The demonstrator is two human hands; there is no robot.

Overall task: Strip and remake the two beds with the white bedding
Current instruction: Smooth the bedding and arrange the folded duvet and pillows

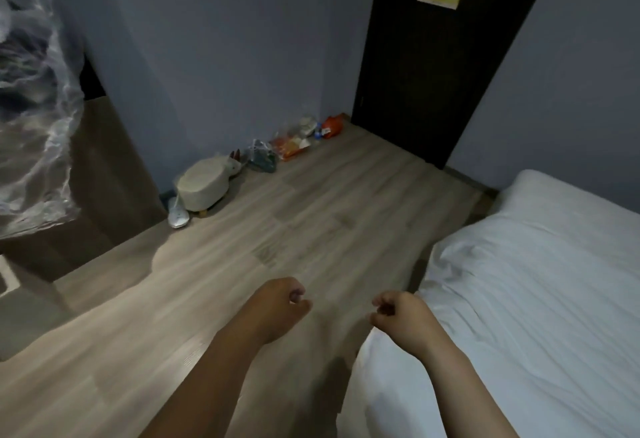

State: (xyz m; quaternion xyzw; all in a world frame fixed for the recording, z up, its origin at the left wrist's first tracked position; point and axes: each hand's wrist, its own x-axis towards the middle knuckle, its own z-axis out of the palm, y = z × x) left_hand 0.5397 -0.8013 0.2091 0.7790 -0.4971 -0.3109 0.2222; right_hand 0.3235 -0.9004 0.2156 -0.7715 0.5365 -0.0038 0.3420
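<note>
A bed covered in wrinkled white bedding (540, 292) fills the right side of the view, its edge running along the wooden floor. My left hand (282, 306) hangs over the floor with its fingers curled shut and nothing visible in them. My right hand (398, 313) is also curled into a loose fist, just at the left edge of the bed, holding nothing that I can see. The two hands are a short gap apart. Only one bed is in view.
A cream animal-shaped stool (204, 188), a white slipper (178, 217) and several bagged toys (294, 144) line the far wall. A dark door (433, 66) with a yellow notice stands behind the bed. A clear plastic bag (31, 98) hangs at upper left.
</note>
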